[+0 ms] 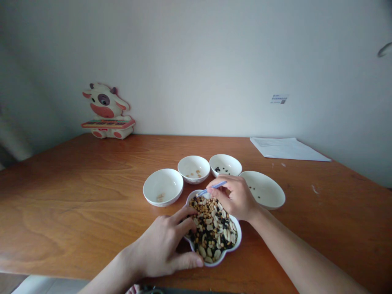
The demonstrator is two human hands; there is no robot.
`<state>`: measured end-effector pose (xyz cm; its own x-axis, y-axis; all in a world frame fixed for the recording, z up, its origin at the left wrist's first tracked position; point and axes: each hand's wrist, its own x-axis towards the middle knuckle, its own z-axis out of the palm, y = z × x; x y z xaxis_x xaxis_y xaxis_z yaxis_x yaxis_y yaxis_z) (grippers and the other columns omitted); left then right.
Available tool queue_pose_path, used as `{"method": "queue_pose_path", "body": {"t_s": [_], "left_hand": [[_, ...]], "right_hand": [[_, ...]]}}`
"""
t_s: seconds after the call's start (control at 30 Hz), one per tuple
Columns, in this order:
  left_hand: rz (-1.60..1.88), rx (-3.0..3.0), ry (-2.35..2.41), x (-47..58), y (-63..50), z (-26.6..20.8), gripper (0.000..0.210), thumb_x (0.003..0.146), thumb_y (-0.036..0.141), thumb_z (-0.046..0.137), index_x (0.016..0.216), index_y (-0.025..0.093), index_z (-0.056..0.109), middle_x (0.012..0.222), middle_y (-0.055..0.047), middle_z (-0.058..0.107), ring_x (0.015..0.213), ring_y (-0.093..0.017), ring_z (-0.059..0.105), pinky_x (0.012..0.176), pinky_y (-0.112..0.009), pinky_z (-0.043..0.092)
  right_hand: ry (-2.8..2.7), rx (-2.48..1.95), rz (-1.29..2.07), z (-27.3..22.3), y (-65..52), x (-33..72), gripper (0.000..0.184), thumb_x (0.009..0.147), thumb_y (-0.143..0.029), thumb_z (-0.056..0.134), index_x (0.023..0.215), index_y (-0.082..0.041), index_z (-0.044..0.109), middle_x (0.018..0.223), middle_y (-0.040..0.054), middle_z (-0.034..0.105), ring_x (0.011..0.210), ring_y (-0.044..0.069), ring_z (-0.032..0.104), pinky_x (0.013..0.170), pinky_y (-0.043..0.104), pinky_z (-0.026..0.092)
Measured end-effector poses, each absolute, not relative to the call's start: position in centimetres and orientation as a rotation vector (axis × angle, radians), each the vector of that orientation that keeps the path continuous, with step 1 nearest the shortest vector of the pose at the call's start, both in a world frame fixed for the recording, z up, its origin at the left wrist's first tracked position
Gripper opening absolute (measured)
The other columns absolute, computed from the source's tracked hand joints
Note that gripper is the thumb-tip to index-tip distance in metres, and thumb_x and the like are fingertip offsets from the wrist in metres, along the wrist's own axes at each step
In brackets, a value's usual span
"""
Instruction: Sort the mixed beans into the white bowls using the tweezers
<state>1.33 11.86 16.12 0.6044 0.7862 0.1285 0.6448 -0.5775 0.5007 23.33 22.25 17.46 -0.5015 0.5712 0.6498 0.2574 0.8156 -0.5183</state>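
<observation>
A flower-shaped dish (pixel 238 241) full of mixed peanuts, yellow soybeans and black beans sits near the table's front edge. My left hand (pixel 168 237) grips its left side, fingers over the rim among the beans and the thumb along the front. Above the far side of the dish, my right hand (pixel 234 196) is closed on pale purple tweezers (pixel 214 187), their tip down at the beans. Behind stand white bowls: the left bowl (pixel 153 183) holds a few pale pieces, the second bowl (pixel 183 165) yellow beans, the third bowl (pixel 229 161) black beans, the right bowl (pixel 272 188) small dark beans, partly behind my right hand.
A cow-shaped toy keyboard (pixel 107 118) stands at the back left of the wooden table (pixel 76 196). White papers (pixel 284 148) lie at the back right against the wall. A small printed label (pixel 279 99) is on the wall.
</observation>
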Motion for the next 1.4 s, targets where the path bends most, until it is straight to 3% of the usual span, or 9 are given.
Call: {"method": "queue_pose_path", "body": {"t_s": [0.17, 0.37, 0.63, 1.03, 1.23, 1.4], "left_hand": [[0.478, 2.433, 1.148, 1.4, 11.9, 16.0, 0.049, 0.091, 0.065, 0.055, 0.106, 0.019, 0.059, 0.137, -0.014, 0.054, 0.112, -0.034, 0.063, 0.090, -0.044, 0.056], [0.477, 2.424, 1.146, 1.4, 11.8, 16.0, 0.048, 0.090, 0.065, 0.057, 0.105, 0.019, 0.059, 0.138, -0.013, 0.053, 0.115, -0.034, 0.062, 0.092, -0.045, 0.055], [0.462, 2.419, 1.154, 1.4, 11.8, 16.2, 0.048, 0.090, 0.064, 0.057, 0.107, 0.020, 0.058, 0.141, -0.013, 0.051, 0.115, -0.035, 0.062, 0.089, -0.045, 0.056], [0.460, 2.427, 1.152, 1.3, 11.7, 15.9, 0.048, 0.090, 0.065, 0.057, 0.107, 0.020, 0.058, 0.139, -0.013, 0.053, 0.115, -0.034, 0.063, 0.091, -0.046, 0.055], [0.452, 2.414, 1.161, 1.4, 11.8, 16.1, 0.049, 0.090, 0.065, 0.057, 0.107, 0.019, 0.058, 0.140, -0.013, 0.052, 0.114, -0.035, 0.063, 0.090, -0.046, 0.056], [0.454, 2.415, 1.158, 1.4, 11.8, 16.1, 0.051, 0.090, 0.066, 0.057, 0.107, 0.018, 0.059, 0.138, -0.014, 0.053, 0.112, -0.035, 0.064, 0.087, -0.046, 0.057]], "right_hand": [[-1.907, -0.772, 0.528, 17.0, 22.8, 23.6, 0.018, 0.093, -0.030, 0.059, 0.087, -0.018, 0.071, 0.072, 0.0030, 0.073, 0.063, 0.016, 0.068, 0.056, 0.025, 0.051], [-1.790, -0.974, 0.470, 16.4, 23.9, 23.6, 0.027, 0.095, -0.038, 0.057, 0.088, -0.017, 0.073, 0.078, 0.0058, 0.076, 0.070, 0.019, 0.071, 0.063, 0.027, 0.052], [-1.841, -1.024, 0.487, 16.4, 23.9, 23.2, 0.023, 0.094, -0.035, 0.059, 0.094, -0.017, 0.074, 0.074, 0.0040, 0.076, 0.068, 0.018, 0.071, 0.064, 0.027, 0.051], [-1.928, -0.813, 0.457, 17.1, 22.9, 23.7, 0.018, 0.091, -0.029, 0.059, 0.080, -0.017, 0.068, 0.067, 0.0016, 0.069, 0.057, 0.014, 0.062, 0.053, 0.025, 0.045], [-2.167, -0.622, 0.412, 17.2, 22.4, 23.3, 0.011, 0.085, -0.017, 0.059, 0.079, -0.016, 0.068, 0.072, 0.0018, 0.071, 0.061, 0.013, 0.061, 0.058, 0.025, 0.044], [-2.198, -0.638, 0.421, 16.9, 22.5, 23.2, 0.010, 0.085, -0.017, 0.060, 0.078, -0.017, 0.067, 0.072, 0.0014, 0.071, 0.062, 0.013, 0.062, 0.059, 0.025, 0.045]]}}
